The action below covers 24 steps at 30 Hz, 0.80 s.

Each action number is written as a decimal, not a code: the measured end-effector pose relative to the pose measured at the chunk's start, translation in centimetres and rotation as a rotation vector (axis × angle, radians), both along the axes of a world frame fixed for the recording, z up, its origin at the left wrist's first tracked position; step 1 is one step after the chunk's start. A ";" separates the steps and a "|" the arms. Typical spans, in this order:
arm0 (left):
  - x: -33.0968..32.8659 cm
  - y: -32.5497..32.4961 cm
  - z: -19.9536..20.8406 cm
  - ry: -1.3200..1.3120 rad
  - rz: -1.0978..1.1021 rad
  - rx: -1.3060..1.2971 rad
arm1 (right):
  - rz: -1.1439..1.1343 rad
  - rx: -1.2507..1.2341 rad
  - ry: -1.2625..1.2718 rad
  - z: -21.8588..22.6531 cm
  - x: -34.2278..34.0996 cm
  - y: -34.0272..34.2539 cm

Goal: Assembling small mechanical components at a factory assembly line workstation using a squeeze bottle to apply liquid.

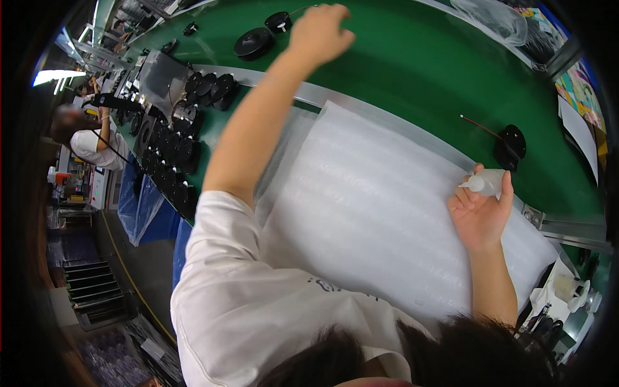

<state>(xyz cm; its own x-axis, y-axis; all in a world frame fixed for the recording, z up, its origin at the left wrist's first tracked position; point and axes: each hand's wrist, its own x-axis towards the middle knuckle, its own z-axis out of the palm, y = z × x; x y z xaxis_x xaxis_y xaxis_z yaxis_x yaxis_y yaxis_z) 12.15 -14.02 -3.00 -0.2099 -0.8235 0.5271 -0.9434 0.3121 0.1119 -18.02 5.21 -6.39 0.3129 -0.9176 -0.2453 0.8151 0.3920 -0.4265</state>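
Note:
My left hand is stretched over the far side of the green conveyor belt. Its thumb and curled fingers stand apart, with nothing seen between them; the fingertips are partly hidden. Just left of it lie a small black round part with a thin wire and a larger black disc-shaped part. In my right hand, a whitish squeeze bottle is gripped with its nozzle pointing left. Beyond that hand, another black round part with a red-dark wire rests on the belt.
White bubble wrap covers the work surface before me, up to the belt's metal rail. Many black round parts crowd the left side. A co-worker stands far left. A white tray of small items is at lower right.

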 end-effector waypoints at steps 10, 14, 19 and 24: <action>15.0 -13.2 -3.1 -0.053 0.188 0.656 | -0.015 0.111 0.022 0.1 0.4 -0.3; 11.5 -12.4 -1.7 -0.201 0.076 0.677 | -0.022 0.089 0.037 0.3 0.3 -0.1; 7.6 -9.5 0.8 -0.187 -0.061 0.677 | -0.007 0.102 0.036 0.2 0.4 -0.2; -3.9 0.5 3.6 0.484 -0.387 0.363 | -0.060 0.069 0.069 0.7 0.4 0.4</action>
